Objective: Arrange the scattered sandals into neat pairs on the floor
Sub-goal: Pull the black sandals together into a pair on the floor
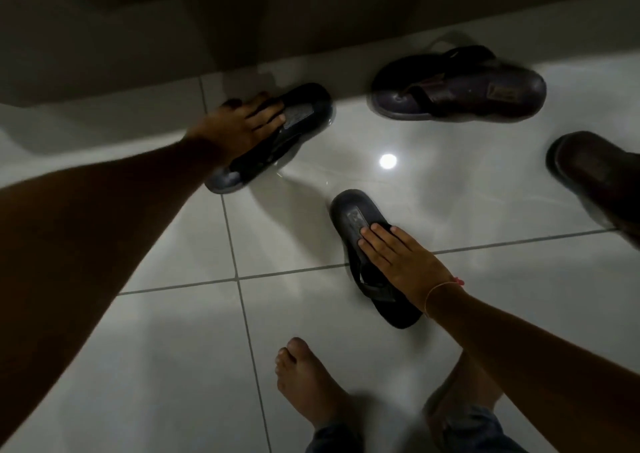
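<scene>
Two black flip-flops lie apart on the glossy white tiled floor [173, 245]. My left hand [239, 123] grips the far-left black sandal [304, 106], which lies diagonally by the wall base. My right hand [398, 255] rests flat across the middle of the nearer black sandal [349, 213], fingers over its footbed and strap. A brown leather sandal [485, 89] lies sideways at the back, to the right of centre. Another brown sandal [595, 175] shows partly at the right edge.
A dark wall and its pale skirting [104, 54] run along the back. My bare foot [304, 383] and a jeans cuff [478, 428] are at the bottom. A ceiling light reflects on the tile [388, 161] between the sandals.
</scene>
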